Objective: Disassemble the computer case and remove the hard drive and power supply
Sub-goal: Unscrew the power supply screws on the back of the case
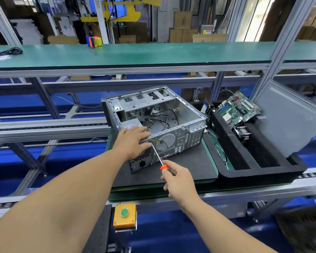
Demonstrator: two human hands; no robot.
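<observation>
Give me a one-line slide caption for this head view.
Left hand steadies the open computer case while the right hand drives a screwdriver.

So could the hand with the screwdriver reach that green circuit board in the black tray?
Probably yes: nothing blocks the way from the right hand to the circuit board, which lies uncovered atop the black tray. But that hand grips the screwdriver.

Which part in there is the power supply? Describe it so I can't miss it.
Start at the open grey metal computer case on the black mat. In its near-left corner sits the silver boxed power supply, under the left hand. Unlike the loose cables beside it, it carries a white label.
</observation>
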